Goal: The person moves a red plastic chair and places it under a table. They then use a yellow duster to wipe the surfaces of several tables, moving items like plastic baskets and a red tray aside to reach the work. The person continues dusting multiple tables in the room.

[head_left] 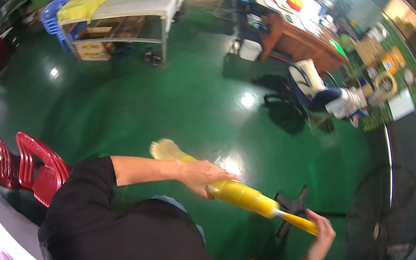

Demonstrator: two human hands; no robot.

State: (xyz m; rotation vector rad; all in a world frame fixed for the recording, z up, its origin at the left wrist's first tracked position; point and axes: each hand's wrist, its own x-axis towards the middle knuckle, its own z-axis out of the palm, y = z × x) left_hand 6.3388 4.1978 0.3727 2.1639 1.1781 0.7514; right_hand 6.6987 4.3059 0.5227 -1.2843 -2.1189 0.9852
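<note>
A yellow broom [244, 196] with a pale, spread bristle end lies slantwise in front of my body, above the green floor. Its bristles point left and its thin handle end points right. My left hand [202, 176] is closed around the upper part near the bristles, palm down over it. At the other end my right hand [321, 236] has its fingers curled round the narrow yellow handle. The thick middle barrel is bare between the two hands. Motion blurs the bristles a little.
Red plastic chairs [41, 165] stand stacked at the left. A black fan [383, 224] is at the right, near a dark star-shaped base [293, 203]. Farther off are a white-topped table [130, 2], a wooden desk [305, 40] and a blue office chair [312, 89].
</note>
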